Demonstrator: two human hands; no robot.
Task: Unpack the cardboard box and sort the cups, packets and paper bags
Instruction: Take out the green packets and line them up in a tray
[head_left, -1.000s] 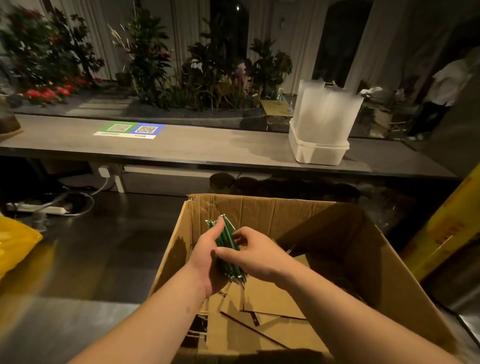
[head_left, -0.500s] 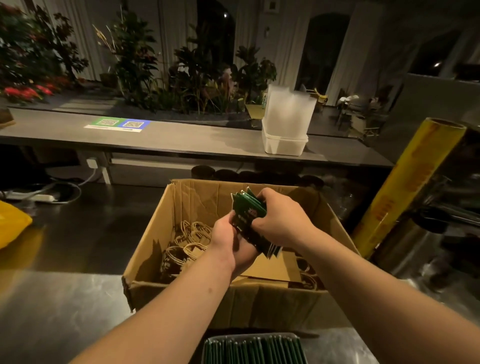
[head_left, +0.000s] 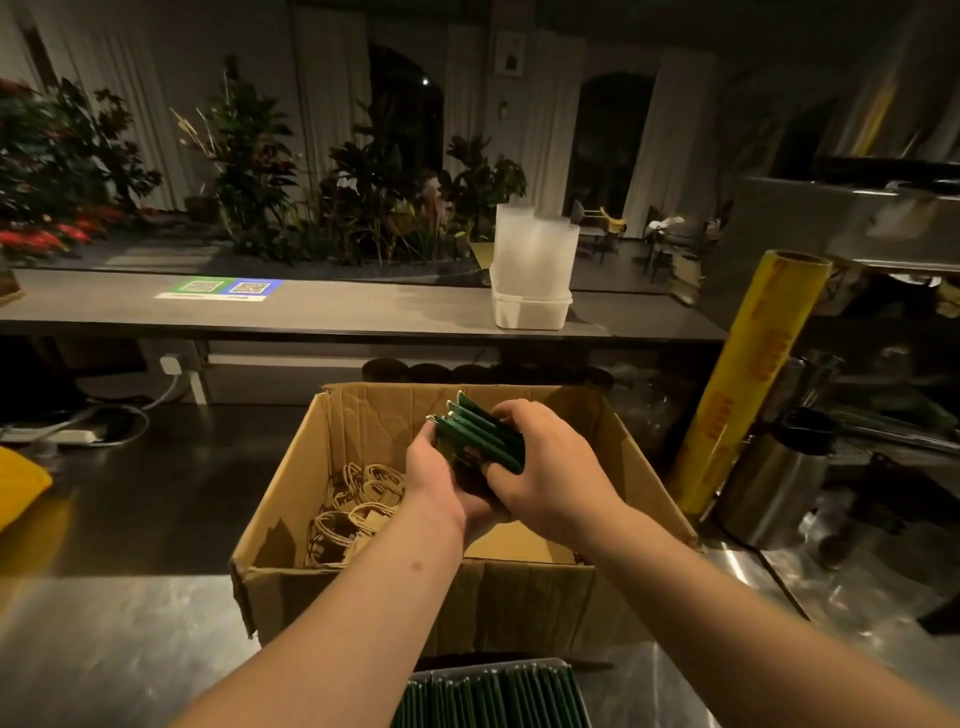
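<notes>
Fingers (head_left: 511, 413) of the right hand (head_left: 553, 467) curl over the far side of a bundle of green packets (head_left: 480, 436); the left hand (head_left: 439, 480) cups it from below; both grasp the bundle above the open cardboard box (head_left: 363, 592); twine-handled paper bags (head_left: 358, 506) lie inside at its left; nearer, what seems a tray (head_left: 493, 666) of similar green packs sits on the steel counter (head_left: 119, 639); a yellow roll (head_left: 748, 379) leans just right of the box.
</notes>
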